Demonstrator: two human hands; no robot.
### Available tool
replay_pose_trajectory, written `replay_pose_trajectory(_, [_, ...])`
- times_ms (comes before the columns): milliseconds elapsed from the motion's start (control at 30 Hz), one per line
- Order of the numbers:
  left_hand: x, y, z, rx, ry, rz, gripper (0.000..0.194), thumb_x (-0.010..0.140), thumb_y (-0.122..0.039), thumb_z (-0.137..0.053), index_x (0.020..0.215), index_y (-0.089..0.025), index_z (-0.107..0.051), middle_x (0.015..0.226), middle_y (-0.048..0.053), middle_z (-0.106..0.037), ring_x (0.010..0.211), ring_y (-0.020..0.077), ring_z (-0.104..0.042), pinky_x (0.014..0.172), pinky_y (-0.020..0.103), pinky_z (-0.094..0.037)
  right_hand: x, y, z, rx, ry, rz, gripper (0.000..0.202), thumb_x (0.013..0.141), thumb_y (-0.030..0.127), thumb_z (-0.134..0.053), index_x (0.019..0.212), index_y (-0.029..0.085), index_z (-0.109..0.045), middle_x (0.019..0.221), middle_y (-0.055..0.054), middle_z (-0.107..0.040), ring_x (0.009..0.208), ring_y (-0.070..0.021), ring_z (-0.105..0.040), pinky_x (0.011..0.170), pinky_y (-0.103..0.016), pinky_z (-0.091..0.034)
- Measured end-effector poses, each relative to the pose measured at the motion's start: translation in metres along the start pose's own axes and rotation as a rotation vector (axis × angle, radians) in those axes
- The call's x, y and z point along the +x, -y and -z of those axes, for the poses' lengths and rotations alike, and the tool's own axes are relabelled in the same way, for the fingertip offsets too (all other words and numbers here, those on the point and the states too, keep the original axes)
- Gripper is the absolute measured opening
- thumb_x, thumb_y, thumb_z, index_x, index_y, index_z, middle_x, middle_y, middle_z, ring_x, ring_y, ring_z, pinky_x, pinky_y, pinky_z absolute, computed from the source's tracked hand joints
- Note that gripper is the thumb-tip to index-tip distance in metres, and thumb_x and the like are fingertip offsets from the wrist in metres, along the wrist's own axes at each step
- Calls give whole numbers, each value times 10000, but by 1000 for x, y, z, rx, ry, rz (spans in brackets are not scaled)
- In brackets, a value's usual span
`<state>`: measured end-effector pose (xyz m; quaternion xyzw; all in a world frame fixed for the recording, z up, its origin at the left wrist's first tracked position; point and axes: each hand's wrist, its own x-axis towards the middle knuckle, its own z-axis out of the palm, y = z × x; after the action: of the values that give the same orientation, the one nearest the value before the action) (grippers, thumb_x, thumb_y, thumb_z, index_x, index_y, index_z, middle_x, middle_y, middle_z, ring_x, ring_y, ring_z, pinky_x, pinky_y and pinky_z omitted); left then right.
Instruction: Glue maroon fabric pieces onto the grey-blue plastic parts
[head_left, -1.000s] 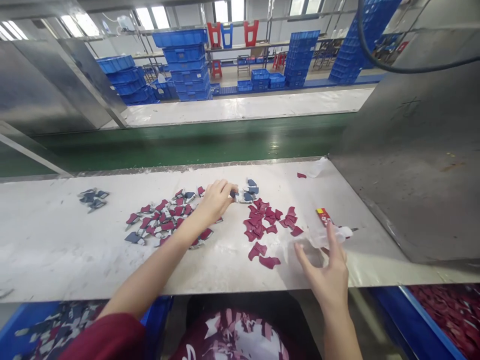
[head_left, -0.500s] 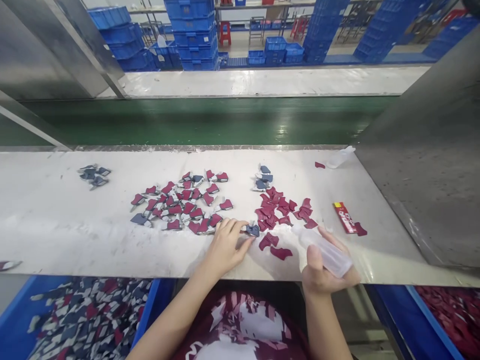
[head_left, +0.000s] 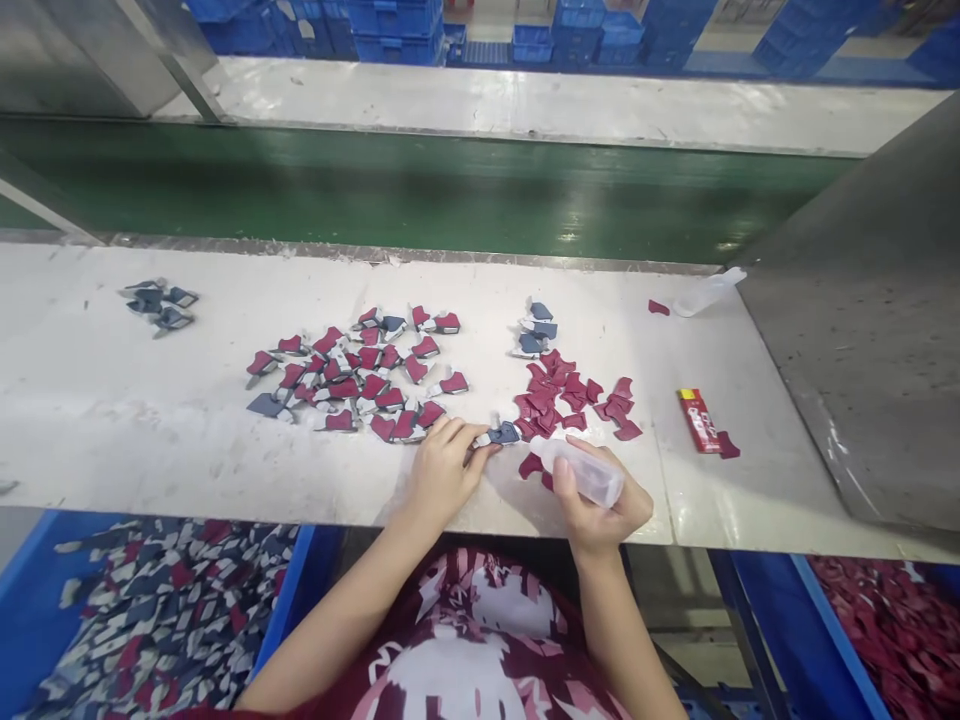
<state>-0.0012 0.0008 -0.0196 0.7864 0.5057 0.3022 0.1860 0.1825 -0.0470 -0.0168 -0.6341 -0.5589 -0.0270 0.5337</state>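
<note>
My left hand (head_left: 448, 465) pinches the pale end of a small grey-and-blue piece (head_left: 502, 433) lying at the table's middle. In my right hand (head_left: 611, 505) is a translucent squeeze bottle (head_left: 589, 474), tilted, its nozzle pointing left and close to that piece. Whether the nozzle touches it I cannot tell. Flat dark red pieces (head_left: 544, 405) lie in a loose heap just beyond the bottle. To the left of my left hand spreads a group of grey pieces with red tops (head_left: 367, 385). Several blue-topped pieces (head_left: 536, 330) sit behind the red heap.
A red packet (head_left: 699, 420) and a second clear bottle (head_left: 709, 292) lie at the right, near a metal panel (head_left: 870, 330). Below the table edge stand a blue bin (head_left: 289, 590) of mixed pieces and another blue bin (head_left: 832, 625) of red ones. A green belt (head_left: 450, 190) runs behind.
My right hand has brought the bottle leftward, up to the piece in my left hand. The camera view has tipped downward.
</note>
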Motion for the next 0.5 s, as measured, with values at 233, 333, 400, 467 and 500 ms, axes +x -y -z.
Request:
replay_pose_trajectory(233, [0,0,0,-9,-5,-8,76,923,-188,-644,984,-174,-686,875,61,-694,839,233,-609,778,363,-508,2,2,-1,4,90,41,205,867,348,-704,1006,197,-705,858,-78,-784,667,-206,-729,593,-330,-599])
replay_pose_trajectory(333, [0,1,0,-20,-3,-8,77,927,-190,-639,986,-182,-687,880,59,-693,844,230,-604,781,361,-508,3,3,-1,38,97,48,217,863,306,-719,1048,196,-698,871,-73,-783,663,-196,-726,593,-317,-596])
replay_pose_trajectory(400, [0,1,0,-24,-9,-6,81,927,-188,-636,989,-191,-688,878,54,-689,850,229,-606,781,357,-510,3,3,-1,43,102,48,220,864,304,-718,1058,203,-699,877,-67,-783,672,-199,-732,598,-319,-600])
replay_pose_trajectory(467, [0,1,0,-25,-16,-7,83,926,-186,-638,991,-193,-689,871,50,-684,850,228,-609,778,355,-512,4,3,-2,40,107,55,218,865,307,-717,1060,210,-702,881,-64,-783,689,-207,-741,605,-324,-606])
replay_pose_trajectory(500, [0,1,0,-25,-19,-9,83,925,-185,-640,992,-192,-689,868,49,-683,849,228,-610,777,354,-513,4,3,-2,37,110,61,215,866,307,-717,1058,211,-703,883,-65,-784,697,-211,-745,607,-327,-608])
